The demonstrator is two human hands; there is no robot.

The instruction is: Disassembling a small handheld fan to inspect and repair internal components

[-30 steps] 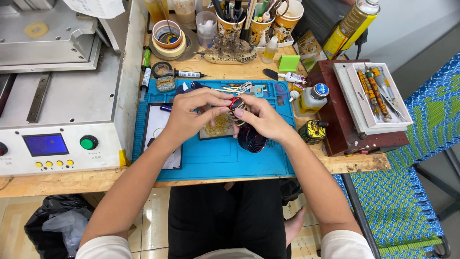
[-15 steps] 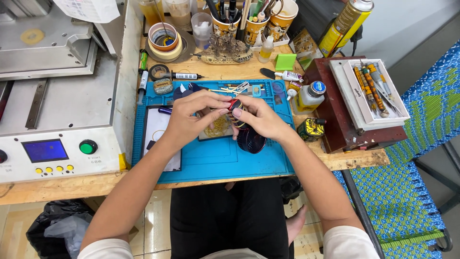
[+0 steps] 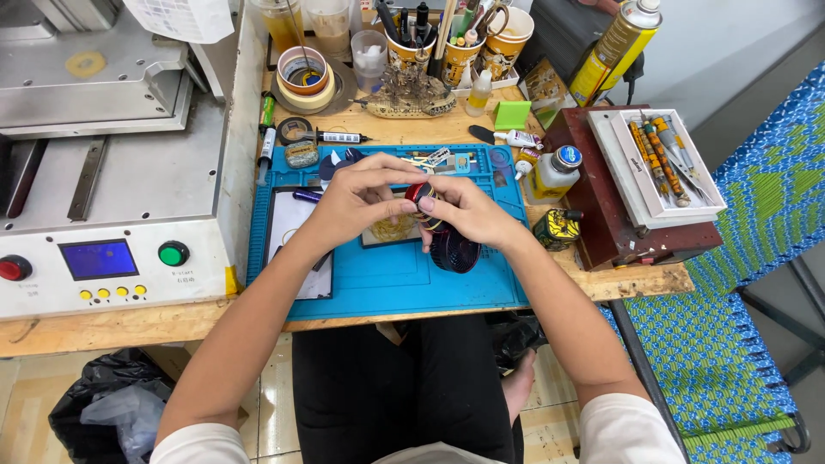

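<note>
My left hand (image 3: 359, 199) and my right hand (image 3: 468, 212) meet over the middle of a blue work mat (image 3: 387, 279). Between the fingertips of both hands is a small roll of tape (image 3: 418, 194) with a red and black edge. Under the hands a small brownish part (image 3: 391, 229) lies on the mat. A round black fan-like part (image 3: 454, 252) sits on the mat just below my right hand. A flat dark-framed panel (image 3: 296, 225) lies at the mat's left.
A grey machine (image 3: 112, 163) with a blue screen, red and green buttons fills the left. Tape rolls (image 3: 303, 76), cups of tools (image 3: 455, 39), a yellow spray can (image 3: 612, 47) stand behind. A tray of tools (image 3: 662, 163) on a brown box, a small bottle (image 3: 553, 172) sit right.
The hands stay together over the mat with the small roll between them; the fingers have shifted slightly. The view has tilted a little.
</note>
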